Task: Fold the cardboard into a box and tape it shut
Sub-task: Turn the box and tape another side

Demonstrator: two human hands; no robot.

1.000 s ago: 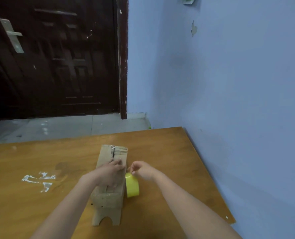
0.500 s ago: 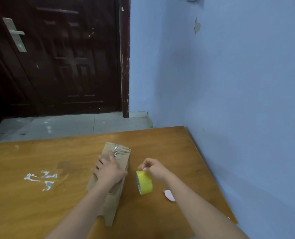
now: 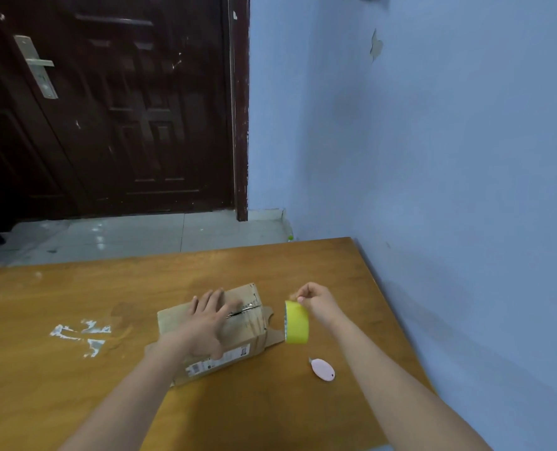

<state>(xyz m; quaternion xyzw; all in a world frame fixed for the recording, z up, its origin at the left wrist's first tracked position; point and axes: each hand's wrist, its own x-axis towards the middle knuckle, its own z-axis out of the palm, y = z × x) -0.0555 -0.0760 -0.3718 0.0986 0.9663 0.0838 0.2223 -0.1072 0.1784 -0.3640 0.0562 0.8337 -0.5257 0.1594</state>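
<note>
Head view: left hand (image 3: 205, 320) lies flat, fingers spread, pressing on top of the cardboard box (image 3: 218, 333), which sits on the wooden table (image 3: 75, 369). Right hand (image 3: 317, 301) pinches the top of a yellow tape roll (image 3: 297, 323), held on edge just right of the box's open end flap. A small pink cutter (image 3: 322, 370) lies on the table near the roll.

Your left hand (image 3: 207, 315) lies palm down with fingers spread and straight, pressing flat on the box (image 3: 238, 336), while your right hand (image 3: 317, 302), forearm reaching forward, pinches the tape roll (image 3: 297, 323) at its top edge with curled fingers
</note>
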